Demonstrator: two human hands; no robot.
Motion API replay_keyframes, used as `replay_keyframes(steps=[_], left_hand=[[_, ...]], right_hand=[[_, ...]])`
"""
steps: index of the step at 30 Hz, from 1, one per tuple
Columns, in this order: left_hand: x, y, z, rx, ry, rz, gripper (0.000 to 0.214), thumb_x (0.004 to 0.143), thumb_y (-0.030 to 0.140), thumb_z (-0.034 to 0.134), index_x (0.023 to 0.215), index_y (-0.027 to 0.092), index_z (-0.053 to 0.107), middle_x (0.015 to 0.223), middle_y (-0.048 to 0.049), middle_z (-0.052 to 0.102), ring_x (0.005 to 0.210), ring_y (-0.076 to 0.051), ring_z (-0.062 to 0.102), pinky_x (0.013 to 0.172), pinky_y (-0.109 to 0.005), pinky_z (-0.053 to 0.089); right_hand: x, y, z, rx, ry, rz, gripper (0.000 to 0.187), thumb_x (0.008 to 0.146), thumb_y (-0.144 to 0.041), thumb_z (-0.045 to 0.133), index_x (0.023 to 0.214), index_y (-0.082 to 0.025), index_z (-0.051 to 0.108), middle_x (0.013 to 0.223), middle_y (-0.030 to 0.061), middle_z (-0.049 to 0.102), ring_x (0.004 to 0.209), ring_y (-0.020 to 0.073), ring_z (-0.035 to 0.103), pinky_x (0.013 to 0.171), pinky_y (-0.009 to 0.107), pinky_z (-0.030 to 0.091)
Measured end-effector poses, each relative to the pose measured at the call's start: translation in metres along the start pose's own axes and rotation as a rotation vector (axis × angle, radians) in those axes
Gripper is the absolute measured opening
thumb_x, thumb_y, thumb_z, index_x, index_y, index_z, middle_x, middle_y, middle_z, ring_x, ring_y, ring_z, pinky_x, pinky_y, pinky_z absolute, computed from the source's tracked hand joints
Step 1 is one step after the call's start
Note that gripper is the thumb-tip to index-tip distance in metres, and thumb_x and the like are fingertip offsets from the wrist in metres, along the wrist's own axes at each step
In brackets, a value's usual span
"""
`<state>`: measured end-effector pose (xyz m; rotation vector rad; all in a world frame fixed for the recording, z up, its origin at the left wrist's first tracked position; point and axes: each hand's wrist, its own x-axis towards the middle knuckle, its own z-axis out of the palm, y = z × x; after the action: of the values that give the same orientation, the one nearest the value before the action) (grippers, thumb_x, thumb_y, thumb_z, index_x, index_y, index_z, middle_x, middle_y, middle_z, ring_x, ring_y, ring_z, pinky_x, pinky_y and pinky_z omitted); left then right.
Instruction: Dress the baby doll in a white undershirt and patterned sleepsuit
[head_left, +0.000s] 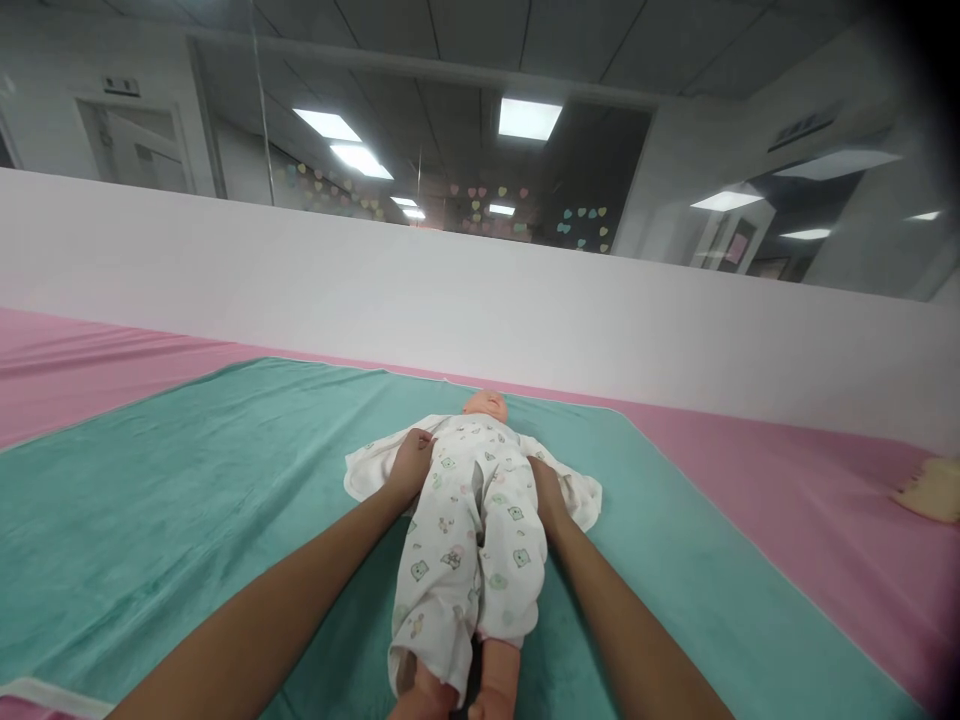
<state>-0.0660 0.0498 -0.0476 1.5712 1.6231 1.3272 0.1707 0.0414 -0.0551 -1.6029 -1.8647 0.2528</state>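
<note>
A baby doll [469, 500] in white clothes lay on a green blanket [187, 500] in the middle of the frame. The left hand [411, 465] and right hand [546, 490] pressed against its sides.

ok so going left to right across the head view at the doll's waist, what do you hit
teal blanket → left hand → doll → right hand → white cloth → pink sheet → a yellowish item at the far right edge

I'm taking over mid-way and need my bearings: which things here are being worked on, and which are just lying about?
In hand:
left hand and right hand, one at each side of the baby doll
doll's printed white outfit
white cloth under the doll

Lying about:
teal blanket
pink sheet
pale object at the right edge
</note>
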Motion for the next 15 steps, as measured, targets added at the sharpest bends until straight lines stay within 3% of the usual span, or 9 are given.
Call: replay_keyframes(steps=[6,10,12,15], left_hand=[[0.004,-0.003,-0.005,0.218,-0.023,0.141,0.009,0.082,0.026,0.040,0.080,0.021,0.047,0.069,-0.0006,0.054,0.067,-0.017,0.049,0.064,-0.028,0.033],[-0.002,-0.005,-0.010,0.409,-0.131,0.232,0.020,0.076,0.036,0.051,0.089,0.021,0.049,0.075,-0.0046,0.058,0.070,-0.021,0.052,0.063,-0.029,0.032],[-0.004,-0.006,-0.012,0.473,-0.197,0.248,0.030,0.070,0.040,0.058,0.092,0.020,0.050,0.080,-0.0076,0.060,0.073,-0.025,0.055,0.063,-0.030,0.033],[-0.007,-0.004,-0.014,0.425,-0.220,0.238,0.028,0.070,0.039,0.058,0.089,0.020,0.052,0.086,-0.0099,0.061,0.081,-0.028,0.056,0.067,-0.032,0.035]], right_hand=[[0.000,-0.001,0.005,0.004,0.016,0.033,0.018,0.074,-0.018,0.045,0.064,-0.015,0.060,0.076,0.0123,0.065,0.076,0.0215,0.056,0.073,0.031,0.039],[-0.004,-0.004,0.002,0.028,-0.013,-0.015,0.018,0.073,-0.020,0.047,0.062,-0.016,0.060,0.075,0.0120,0.065,0.074,0.0223,0.056,0.072,0.033,0.039],[-0.007,-0.006,-0.002,0.090,-0.033,-0.047,0.018,0.072,-0.023,0.048,0.064,-0.017,0.062,0.076,0.0104,0.066,0.077,0.0225,0.057,0.076,0.034,0.041],[-0.012,-0.010,-0.009,0.261,-0.069,-0.075,0.019,0.071,-0.030,0.051,0.073,-0.017,0.066,0.082,0.0098,0.067,0.084,0.0249,0.057,0.082,0.038,0.041]])
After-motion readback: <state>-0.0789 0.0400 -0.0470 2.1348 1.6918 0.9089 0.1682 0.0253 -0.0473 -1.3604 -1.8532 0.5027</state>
